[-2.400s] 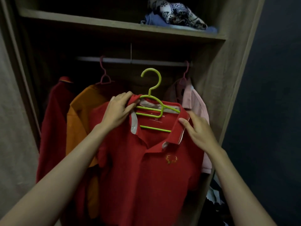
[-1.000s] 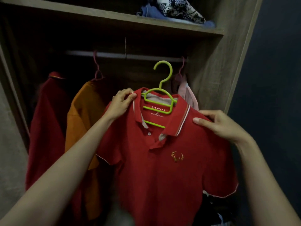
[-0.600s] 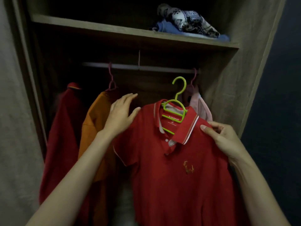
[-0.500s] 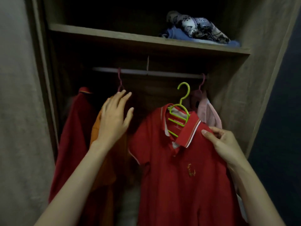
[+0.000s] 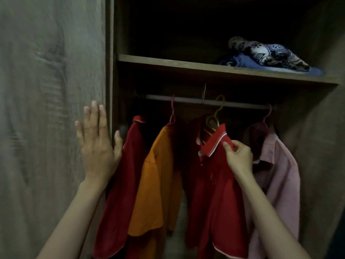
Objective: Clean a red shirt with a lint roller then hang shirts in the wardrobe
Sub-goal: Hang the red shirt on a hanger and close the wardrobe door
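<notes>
Since the frame half a second earlier, the left hand (image 5: 97,146) has swung away from the orange shirt (image 5: 158,174) to the left edge of the wardrobe, and the green hanger (image 5: 217,113) has risen so that its hook now sits at the rail (image 5: 186,99).

At far left stands the wood-grain wardrobe door (image 5: 46,109). The left hand is raised in front of its inner edge with the fingers straight and spread, holding nothing; whether the palm touches the panel cannot be told. Its thumb lies just beside a dark red shirt (image 5: 119,174), the leftmost garment on the rail. Next hangs the orange shirt on a pink hanger (image 5: 172,113).

To its right is the red shirt (image 5: 214,193), inside the wardrobe on the green hanger, between the orange shirt and a pink shirt (image 5: 280,174). The hook is blurred but appears looped over the rail. The right hand (image 5: 239,157) pinches the tip of the striped collar (image 5: 216,141) between thumb and curled fingers, lifting it slightly off the shirt front.

The pink shirt hangs furthest right, partly behind the right hand. Above the rail, a shelf (image 5: 168,62) carries folded clothes (image 5: 267,55) at its right end: a patterned piece on top of a blue one.
</notes>
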The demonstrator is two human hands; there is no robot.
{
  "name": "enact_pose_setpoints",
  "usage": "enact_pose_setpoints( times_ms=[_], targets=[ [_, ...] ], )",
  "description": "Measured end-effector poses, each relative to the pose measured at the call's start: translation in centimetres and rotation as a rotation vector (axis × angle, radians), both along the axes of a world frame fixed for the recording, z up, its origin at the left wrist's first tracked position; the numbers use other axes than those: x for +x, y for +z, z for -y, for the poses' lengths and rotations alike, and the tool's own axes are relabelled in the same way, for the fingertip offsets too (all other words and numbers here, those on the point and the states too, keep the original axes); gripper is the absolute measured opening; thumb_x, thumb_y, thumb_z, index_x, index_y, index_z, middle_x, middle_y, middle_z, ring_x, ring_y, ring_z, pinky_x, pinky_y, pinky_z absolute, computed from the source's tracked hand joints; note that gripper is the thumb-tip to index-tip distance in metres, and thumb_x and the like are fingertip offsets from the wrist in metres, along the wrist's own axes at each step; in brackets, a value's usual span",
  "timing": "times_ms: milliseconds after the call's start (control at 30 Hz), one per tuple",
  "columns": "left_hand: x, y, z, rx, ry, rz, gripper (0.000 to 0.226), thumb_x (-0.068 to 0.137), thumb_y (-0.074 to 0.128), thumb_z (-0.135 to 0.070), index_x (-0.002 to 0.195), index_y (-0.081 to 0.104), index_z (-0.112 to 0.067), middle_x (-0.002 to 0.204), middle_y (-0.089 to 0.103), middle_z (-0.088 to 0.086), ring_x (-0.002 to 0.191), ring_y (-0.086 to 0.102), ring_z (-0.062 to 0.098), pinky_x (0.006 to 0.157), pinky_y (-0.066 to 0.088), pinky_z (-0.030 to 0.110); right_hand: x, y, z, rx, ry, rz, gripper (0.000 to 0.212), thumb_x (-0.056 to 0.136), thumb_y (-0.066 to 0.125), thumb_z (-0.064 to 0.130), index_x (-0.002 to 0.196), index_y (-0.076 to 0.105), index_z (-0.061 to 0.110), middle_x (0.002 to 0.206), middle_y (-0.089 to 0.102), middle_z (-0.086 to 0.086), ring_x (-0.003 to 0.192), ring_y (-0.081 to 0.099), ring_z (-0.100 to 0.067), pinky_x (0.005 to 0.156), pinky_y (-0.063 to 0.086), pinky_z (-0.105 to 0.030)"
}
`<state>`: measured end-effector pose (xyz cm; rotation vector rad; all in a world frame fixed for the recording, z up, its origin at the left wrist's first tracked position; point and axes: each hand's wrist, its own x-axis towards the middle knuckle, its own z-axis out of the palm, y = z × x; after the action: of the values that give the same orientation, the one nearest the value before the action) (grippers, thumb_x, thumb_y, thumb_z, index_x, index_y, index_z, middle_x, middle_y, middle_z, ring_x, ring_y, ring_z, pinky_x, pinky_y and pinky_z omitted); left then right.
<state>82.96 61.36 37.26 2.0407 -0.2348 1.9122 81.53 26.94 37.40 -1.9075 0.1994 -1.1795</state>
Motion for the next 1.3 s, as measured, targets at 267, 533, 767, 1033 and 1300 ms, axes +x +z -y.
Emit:
enact_pose_setpoints(
  times_ms=[267,533,767,1033,1300],
  targets=[
    [0.0,-0.1,-0.4,-0.031,-0.012,0.000,0.070,0.091,0.053,-0.013,0.150,0.019,-0.003,0.158,0.020,0.018,0.148,0.008,0.024,0.120,0.008,0.047,4.8,2.1,-2.3,0.056,-0.106,-0.049,0.019,0.089,0.059,0.021,0.088,0.071,0.005,0.085,0.071,-0.017,0.086,0.065,-0.033,0.070,0.042,-0.031],
    [0.2,-0.2,-0.6,-0.013,-0.034,0.008,0.072,0.089,0.056,-0.011,0.150,0.019,-0.004,0.158,0.019,0.018,0.148,0.005,0.022,0.121,0.007,0.046,6.1,0.8,-2.7,0.102,-0.135,-0.126,0.021,0.090,0.057,0.024,0.093,0.070,0.007,0.094,0.071,-0.019,0.093,0.064,-0.036,0.074,0.045,-0.035],
    [0.2,-0.3,-0.5,-0.017,-0.039,-0.019,0.072,0.090,0.055,-0.011,0.151,0.017,-0.004,0.159,0.016,0.017,0.148,0.005,0.024,0.121,0.005,0.045,5.2,-0.7,-1.5,0.055,-0.086,-0.076,0.023,0.091,0.059,0.022,0.108,0.068,0.009,0.101,0.071,-0.017,0.098,0.064,-0.035,0.082,0.046,-0.036],
    [-0.1,-0.4,-0.4,-0.012,0.010,-0.023,0.071,0.089,0.056,-0.012,0.150,0.020,-0.002,0.157,0.021,0.018,0.147,0.011,0.027,0.120,0.010,0.048,0.3,-1.7,-3.7,-0.055,-0.189,0.101,0.058,0.088,0.058,0.032,0.141,0.038,0.022,0.136,0.047,-0.008,0.127,0.043,-0.025,0.101,0.031,-0.049],
    [-1.6,-2.7,-1.1,0.018,-0.047,-0.123,0.068,0.090,0.055,-0.012,0.149,0.022,-0.002,0.157,0.020,0.018,0.147,0.008,0.026,0.120,0.010,0.049,-8.9,-9.5,-13.5,-0.039,0.166,0.342,0.038,0.090,0.051,0.023,0.127,0.046,0.019,0.127,0.055,-0.003,0.117,0.052,-0.020,0.100,0.037,-0.033]
  ],
)
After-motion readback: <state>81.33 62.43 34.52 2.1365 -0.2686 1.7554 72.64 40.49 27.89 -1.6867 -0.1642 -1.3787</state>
